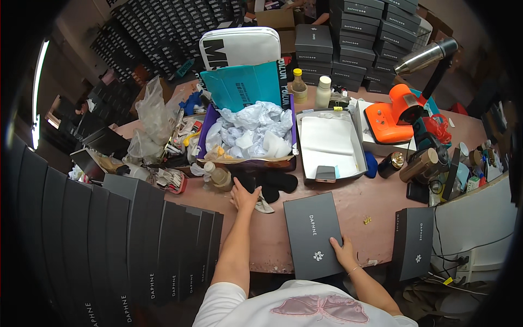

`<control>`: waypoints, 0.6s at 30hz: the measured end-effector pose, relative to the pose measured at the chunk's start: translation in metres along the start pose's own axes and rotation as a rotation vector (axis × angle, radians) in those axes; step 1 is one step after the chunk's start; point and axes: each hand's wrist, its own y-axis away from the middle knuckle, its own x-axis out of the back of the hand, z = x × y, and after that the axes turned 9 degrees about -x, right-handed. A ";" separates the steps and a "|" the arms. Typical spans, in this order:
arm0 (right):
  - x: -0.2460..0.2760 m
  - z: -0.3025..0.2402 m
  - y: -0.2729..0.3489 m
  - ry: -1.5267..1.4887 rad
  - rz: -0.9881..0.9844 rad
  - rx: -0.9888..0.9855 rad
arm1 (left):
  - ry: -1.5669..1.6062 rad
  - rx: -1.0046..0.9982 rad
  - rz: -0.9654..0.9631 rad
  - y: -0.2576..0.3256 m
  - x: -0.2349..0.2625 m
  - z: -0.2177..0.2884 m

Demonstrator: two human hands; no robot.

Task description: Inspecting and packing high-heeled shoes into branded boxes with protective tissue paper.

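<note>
A closed dark grey shoebox (311, 231) lies at a slant by the table's front edge. My right hand (344, 255) holds its right edge, thumb on the lid and the other fingers along the side. Farther left, my left hand (245, 196) is open, fingers spread, reaching to several black cloth-like pieces (283, 182). A small light-coloured cloth (265, 205) lies beside its thumb. Just beyond the fingers stands a clear bottle with a pale cap (218, 175). Whether the fingertips touch the black pieces, I cannot tell.
Behind is a purple-edged box (294, 131) of crumpled white paper. Right of it are a tray (359, 169) with white sheets and a phone (326, 174), and an orange device (389, 122). Grey shoeboxes line the left (117, 218), and another stands right (413, 240).
</note>
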 end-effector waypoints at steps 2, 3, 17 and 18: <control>0.000 -0.001 0.002 0.019 0.016 0.022 | 0.059 0.037 0.043 -0.005 -0.006 -0.005; 0.000 -0.003 0.002 0.022 0.008 0.016 | 0.081 0.060 0.071 -0.007 -0.007 -0.010; 0.003 -0.006 0.004 0.028 0.056 -0.017 | 0.168 -1.120 -0.426 -0.028 0.016 0.058; 0.002 -0.009 0.003 0.018 0.043 -0.014 | 0.096 -1.177 -0.379 -0.022 -0.006 0.054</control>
